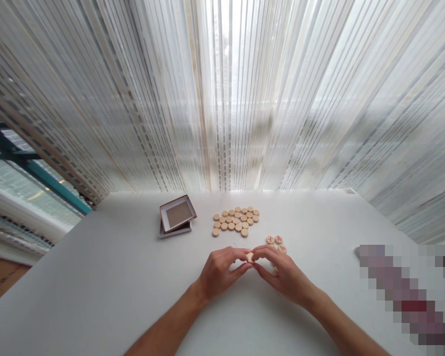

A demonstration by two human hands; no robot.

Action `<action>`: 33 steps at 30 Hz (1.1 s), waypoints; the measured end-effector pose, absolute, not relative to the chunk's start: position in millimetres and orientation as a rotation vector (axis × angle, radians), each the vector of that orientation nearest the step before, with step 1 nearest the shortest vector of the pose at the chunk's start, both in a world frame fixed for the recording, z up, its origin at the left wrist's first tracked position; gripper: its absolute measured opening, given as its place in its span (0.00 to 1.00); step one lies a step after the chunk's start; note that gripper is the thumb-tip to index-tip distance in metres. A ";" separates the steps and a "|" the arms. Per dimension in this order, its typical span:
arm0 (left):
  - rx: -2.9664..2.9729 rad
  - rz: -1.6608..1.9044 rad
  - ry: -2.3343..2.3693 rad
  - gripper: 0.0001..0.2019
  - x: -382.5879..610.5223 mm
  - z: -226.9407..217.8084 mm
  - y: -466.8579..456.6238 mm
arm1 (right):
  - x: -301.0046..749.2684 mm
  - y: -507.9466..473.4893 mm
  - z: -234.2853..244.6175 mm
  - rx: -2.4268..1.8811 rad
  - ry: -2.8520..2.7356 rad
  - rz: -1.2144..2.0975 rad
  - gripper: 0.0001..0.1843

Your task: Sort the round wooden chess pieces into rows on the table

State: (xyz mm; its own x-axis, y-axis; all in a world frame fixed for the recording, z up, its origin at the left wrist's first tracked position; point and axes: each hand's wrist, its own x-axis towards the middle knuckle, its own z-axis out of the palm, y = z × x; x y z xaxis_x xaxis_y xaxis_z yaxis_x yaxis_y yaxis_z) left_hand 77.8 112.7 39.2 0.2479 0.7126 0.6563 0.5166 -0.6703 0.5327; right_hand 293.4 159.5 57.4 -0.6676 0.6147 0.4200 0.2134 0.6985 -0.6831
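Observation:
Between the fingertips of both hands is a round, pale wooden Chinese chess piece [250, 257]. My left hand [219, 271] pinches it from the left with thumb and fingers. From the other side my right hand [284, 273] grips the same piece. Just past the right hand lie several pieces with red characters facing up [279, 240], some partly hidden by that hand. Farther off, a cluster of plain-faced wooden pieces [231, 226] lies in uneven rows on the white table.
A shallow open box [178, 214] rests tilted on another tray-like part [175, 232] at the back left. White striped curtains [222, 123] hang behind the table [96, 277]. A pixelated long object [404, 296] lies at the right.

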 end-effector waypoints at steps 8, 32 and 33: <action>2.327 1.367 1.168 0.09 78.1 42.4 113.3 | 292.9 159.3 55.9 -0.633 -2.230 0.795 0.06; 2.320 1.343 1.266 0.07 79.0 37.4 113.4 | 294.2 160.9 53.7 -0.714 -2.254 0.753 0.05; 2.312 1.350 1.258 0.08 79.3 37.6 113.4 | 294.0 160.7 54.3 -0.709 -2.252 0.757 0.06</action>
